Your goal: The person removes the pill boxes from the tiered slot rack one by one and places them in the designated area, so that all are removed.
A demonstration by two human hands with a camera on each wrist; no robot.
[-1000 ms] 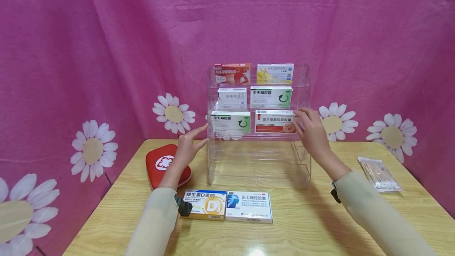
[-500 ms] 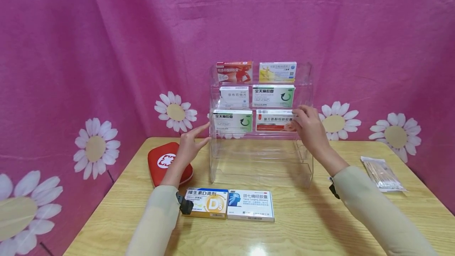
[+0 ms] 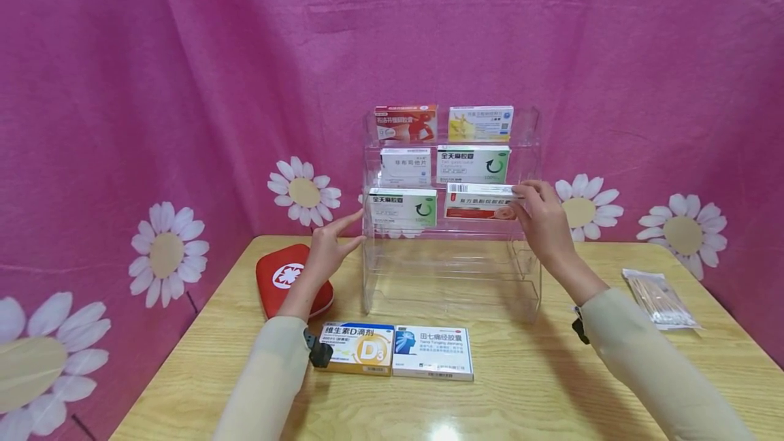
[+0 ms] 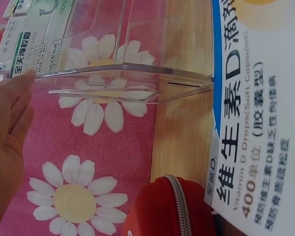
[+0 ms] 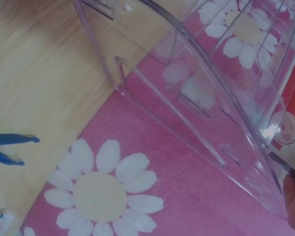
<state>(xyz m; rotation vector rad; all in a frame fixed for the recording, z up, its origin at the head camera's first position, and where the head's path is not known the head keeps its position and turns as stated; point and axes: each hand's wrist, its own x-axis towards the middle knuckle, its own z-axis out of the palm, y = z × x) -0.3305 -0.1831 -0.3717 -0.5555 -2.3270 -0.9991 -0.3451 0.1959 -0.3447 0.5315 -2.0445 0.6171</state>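
Note:
In the head view, my right hand (image 3: 545, 223) pinches the right end of a white and red medicine box (image 3: 480, 203), held slightly tilted at the third tier of a clear acrylic display stand (image 3: 453, 295). My left hand (image 3: 327, 250) touches the stand's left side panel with fingers extended; the left wrist view shows its fingertips at the panel's edge. Beside the held box sits a white and green medicine box (image 3: 401, 208). On the tiers above are another green box (image 3: 473, 165), a white box (image 3: 405, 167), a red box (image 3: 405, 123) and a yellow-white box (image 3: 480, 124).
A vitamin D box (image 3: 357, 349) and a white-blue medicine box (image 3: 432, 352) lie side by side before the stand. A red zip case (image 3: 275, 274) lies left, a packet of cotton swabs (image 3: 660, 299) right. The right wrist view shows a blue two-pronged item (image 5: 10, 140) on the table.
My right hand has lifted the white and red box slightly up and to the right, and it now tilts. The left hand stays at the stand's side. The head view has shifted a little.

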